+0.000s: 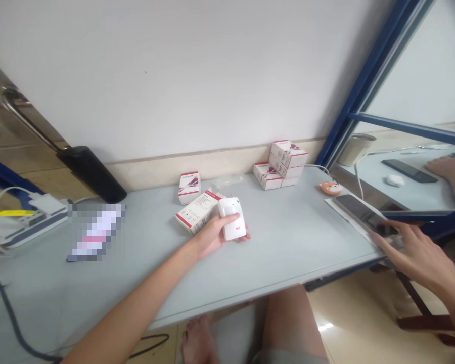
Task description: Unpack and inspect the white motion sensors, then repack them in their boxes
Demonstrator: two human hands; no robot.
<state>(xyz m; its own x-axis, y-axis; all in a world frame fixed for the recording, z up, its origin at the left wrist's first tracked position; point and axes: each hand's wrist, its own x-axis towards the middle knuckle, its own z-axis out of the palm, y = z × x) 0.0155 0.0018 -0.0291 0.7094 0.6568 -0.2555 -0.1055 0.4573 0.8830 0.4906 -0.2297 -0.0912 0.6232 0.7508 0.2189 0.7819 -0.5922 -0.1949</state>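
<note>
A small white device (233,222) with a rounded front and red marks is held in my left hand (212,235), thumb across its face, above the grey table. Just behind it lies a white and red box (198,210), partly covered by the hand and device. My right hand (415,250) is at the table's right edge, its fingers at the near end of a dark phone (358,210). Something pale and clear shows between thumb and fingers there, too blurred to name. Under the phone is a white flat sheet or box (347,217).
Small boxes stand by the wall, one alone (189,187) and several stacked (288,159). An orange animal-face object (330,188) lies at the right, near a mirror (413,167). At the left are a black cylinder (93,174), a blurred-out item (96,232) and a power strip (36,227) with cables.
</note>
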